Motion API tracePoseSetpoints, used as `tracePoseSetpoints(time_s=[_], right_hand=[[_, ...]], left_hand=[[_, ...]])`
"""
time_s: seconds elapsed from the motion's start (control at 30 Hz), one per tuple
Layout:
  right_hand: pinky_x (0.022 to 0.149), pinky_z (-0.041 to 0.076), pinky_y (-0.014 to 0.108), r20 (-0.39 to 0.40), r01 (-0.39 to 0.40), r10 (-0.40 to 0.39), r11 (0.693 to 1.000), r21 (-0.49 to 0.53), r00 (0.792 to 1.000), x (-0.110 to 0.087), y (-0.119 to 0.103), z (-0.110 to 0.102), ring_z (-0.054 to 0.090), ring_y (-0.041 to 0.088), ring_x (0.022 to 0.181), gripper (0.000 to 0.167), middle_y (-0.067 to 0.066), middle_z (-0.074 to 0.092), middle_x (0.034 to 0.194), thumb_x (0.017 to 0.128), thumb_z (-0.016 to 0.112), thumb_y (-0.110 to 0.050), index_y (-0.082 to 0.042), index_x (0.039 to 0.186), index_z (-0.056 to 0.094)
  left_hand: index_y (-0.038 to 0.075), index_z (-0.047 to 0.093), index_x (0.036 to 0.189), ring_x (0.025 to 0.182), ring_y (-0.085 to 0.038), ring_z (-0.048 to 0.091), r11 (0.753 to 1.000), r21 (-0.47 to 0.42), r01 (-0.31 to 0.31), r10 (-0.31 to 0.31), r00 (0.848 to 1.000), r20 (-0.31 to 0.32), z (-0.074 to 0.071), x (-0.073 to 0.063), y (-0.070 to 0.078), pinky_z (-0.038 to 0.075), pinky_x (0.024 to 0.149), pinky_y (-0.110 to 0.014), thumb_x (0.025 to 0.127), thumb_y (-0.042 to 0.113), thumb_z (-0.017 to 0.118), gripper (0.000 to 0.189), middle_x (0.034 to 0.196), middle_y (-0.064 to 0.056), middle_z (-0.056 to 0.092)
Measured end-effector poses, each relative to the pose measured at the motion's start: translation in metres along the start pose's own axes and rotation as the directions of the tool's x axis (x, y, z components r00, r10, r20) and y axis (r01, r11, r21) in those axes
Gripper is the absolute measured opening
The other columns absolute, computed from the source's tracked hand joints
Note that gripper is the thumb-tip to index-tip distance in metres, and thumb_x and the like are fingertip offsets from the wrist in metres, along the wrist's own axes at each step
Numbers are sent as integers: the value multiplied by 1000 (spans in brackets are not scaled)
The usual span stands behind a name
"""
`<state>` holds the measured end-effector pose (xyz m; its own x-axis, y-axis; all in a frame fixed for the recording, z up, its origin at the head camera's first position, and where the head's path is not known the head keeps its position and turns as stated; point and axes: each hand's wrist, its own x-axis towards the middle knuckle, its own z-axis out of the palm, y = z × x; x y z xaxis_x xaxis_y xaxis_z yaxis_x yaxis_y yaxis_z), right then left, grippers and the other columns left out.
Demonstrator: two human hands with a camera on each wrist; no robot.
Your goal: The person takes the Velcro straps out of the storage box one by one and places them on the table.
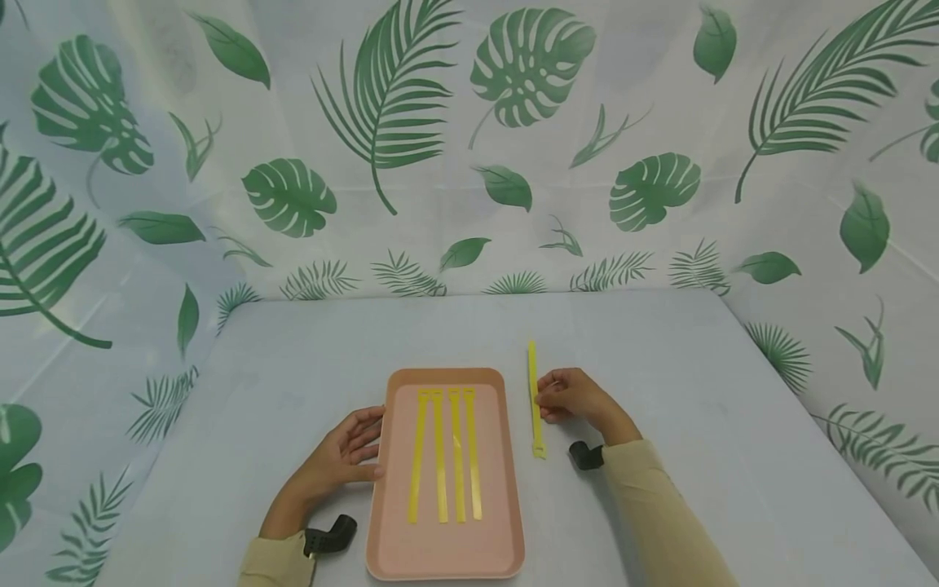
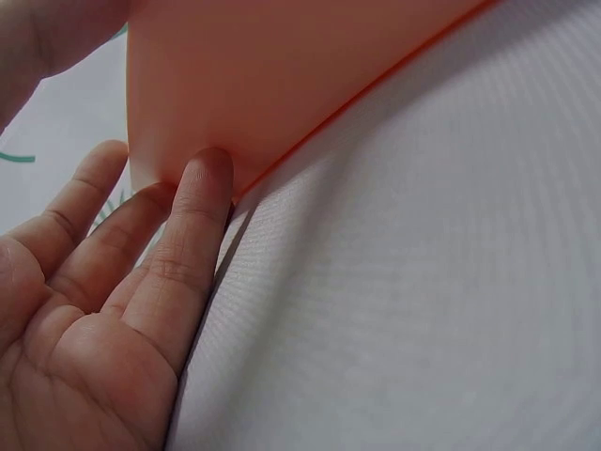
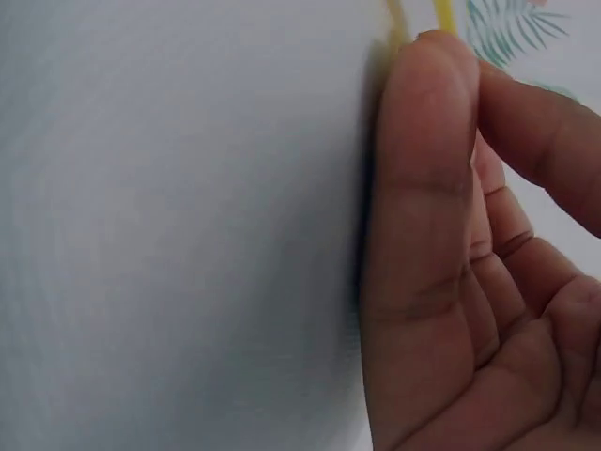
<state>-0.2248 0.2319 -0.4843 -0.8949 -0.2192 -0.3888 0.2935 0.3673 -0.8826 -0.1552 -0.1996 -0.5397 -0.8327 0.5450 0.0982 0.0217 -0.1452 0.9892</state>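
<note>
Between thumb and fingertips my right hand [image 1: 575, 398] pinches a yellow cable tie strap [image 1: 534, 424] at about its middle. The strap points away from me, its slotted head at the near end. In the right wrist view, the pinching fingers [image 3: 423, 122] hide most of it. Several more yellow straps [image 1: 442, 465] lie lengthwise in a pink tray [image 1: 447, 562], their slotted heads at the far end. My left hand [image 1: 337, 456] rests along the tray's left side. In the left wrist view, its extended fingertips [image 2: 208, 174] touch the tray's outer wall [image 2: 263, 75].
A pale grey-white tabletop [image 1: 308, 342] lies under the tray and both hands. Behind it and at both sides hangs a white curtain [image 1: 440, 179] printed with green leaves. Black wrist devices [image 1: 333, 536] sit at both sleeve cuffs.
</note>
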Motion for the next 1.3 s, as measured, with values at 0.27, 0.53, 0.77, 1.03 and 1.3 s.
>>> tracePoseSetpoints(time_s=[0.27,0.53,0.77,1.03,1.3], right_hand=[[62,64,25,-114,-27,16,994,-101,993,-2,-5,8,68,13,64,14,8,71,78,93,77,6,7,100,65],[61,62,25,-196,-24,-14,981,-192,981,-1,-3,11,68,12,65,14,6,70,78,96,79,-2,3,93,65],[61,57,26,-149,151,-187,963,-222,971,-7,-5,6,64,14,65,18,7,70,78,104,72,-9,6,110,65],[66,63,29,1,392,-394,912,-120,919,-15,-10,1,67,18,74,29,21,69,91,103,69,1,16,125,58],[79,61,23,103,565,-556,817,-114,825,-20,-28,15,69,16,88,25,16,71,100,99,70,8,18,121,63]], left_hand=[[-19,24,159,139,-5,57,1000,0,4,-4,1000,0,-1,-1,0,53,112,-27,92,-2,83,91,165,-45,25],[-19,25,159,140,-8,56,1000,13,18,-17,1000,-11,-1,-2,4,53,112,-27,92,-2,83,90,165,-44,26],[-15,26,161,148,-29,51,999,27,37,-36,999,-8,-2,-2,4,54,112,-29,93,0,83,90,167,-41,25],[-13,28,162,153,-51,37,999,17,51,-50,999,-12,-2,2,4,53,114,-29,92,-1,83,90,169,-38,27],[-14,28,161,153,-54,35,999,4,47,-47,999,-13,-3,2,7,55,112,-32,91,-2,84,91,168,-39,26]])
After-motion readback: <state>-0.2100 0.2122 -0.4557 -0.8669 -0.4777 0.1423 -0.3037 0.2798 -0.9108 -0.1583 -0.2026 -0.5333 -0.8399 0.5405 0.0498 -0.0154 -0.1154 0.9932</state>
